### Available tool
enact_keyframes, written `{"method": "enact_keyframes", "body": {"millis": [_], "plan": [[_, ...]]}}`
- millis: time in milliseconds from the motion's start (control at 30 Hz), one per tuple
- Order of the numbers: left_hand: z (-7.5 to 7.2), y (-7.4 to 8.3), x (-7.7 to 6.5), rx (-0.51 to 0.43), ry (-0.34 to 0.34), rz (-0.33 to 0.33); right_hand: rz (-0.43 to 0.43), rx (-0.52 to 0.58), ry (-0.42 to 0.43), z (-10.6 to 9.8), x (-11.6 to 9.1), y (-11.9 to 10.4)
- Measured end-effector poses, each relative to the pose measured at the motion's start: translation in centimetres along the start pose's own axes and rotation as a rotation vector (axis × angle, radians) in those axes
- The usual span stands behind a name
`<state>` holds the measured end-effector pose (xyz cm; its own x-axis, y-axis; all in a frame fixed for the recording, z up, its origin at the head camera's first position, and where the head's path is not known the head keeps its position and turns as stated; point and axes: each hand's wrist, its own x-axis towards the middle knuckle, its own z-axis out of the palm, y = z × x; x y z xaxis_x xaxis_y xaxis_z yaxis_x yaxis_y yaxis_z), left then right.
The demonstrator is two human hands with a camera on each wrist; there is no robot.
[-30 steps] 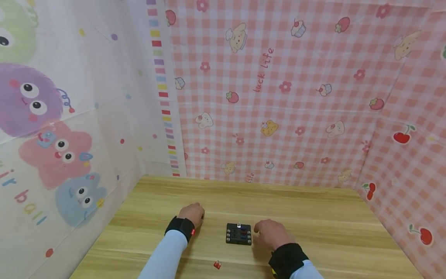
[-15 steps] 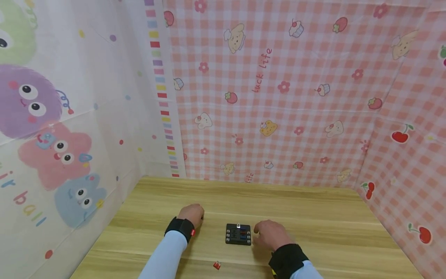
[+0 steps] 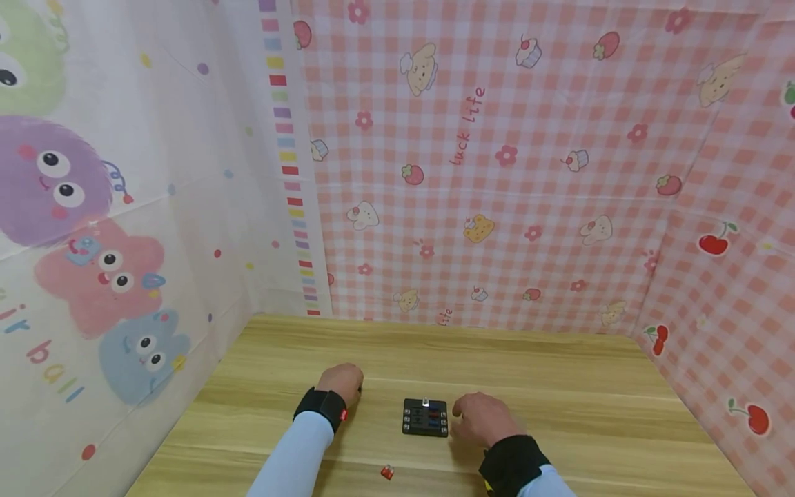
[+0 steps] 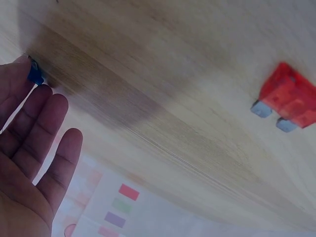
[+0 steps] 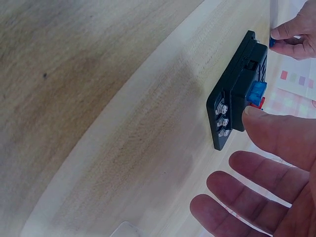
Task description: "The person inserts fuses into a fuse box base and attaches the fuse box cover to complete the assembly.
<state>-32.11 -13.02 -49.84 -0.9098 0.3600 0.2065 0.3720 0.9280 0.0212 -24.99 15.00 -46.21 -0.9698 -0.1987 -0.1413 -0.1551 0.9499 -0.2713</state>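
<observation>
A black fuse block [image 3: 424, 429] lies flat on the wooden table between my hands. In the right wrist view, a blue blade fuse [image 5: 256, 92] and a red one [image 5: 261, 103] sit in it, with metal screw terminals [image 5: 222, 109] along its edge. My left hand [image 3: 340, 382], left of the block, pinches another blue blade fuse [image 4: 35, 73] between thumb and fingertip, close to the tabletop. My right hand [image 3: 486, 418] is beside the block's right side, fingers relaxed and holding nothing; whether the thumb touches the block I cannot tell.
A loose red blade fuse [image 3: 388, 472] lies on the table [image 3: 584, 393] near its front, metal prongs showing in the left wrist view. Printed cloth [image 3: 497, 193] hangs behind the table and along both sides. Part of a clear object [image 5: 126, 230] shows low in the right wrist view.
</observation>
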Motion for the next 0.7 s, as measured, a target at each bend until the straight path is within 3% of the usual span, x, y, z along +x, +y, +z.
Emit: {"method": "enact_keyframes", "body": {"millis": [700], "plan": [[-0.60, -0.09, -0.14, -0.021, -0.042, -0.009, 0.013, 0.009, -0.003, 0.05, -0.24, -0.07]]}}
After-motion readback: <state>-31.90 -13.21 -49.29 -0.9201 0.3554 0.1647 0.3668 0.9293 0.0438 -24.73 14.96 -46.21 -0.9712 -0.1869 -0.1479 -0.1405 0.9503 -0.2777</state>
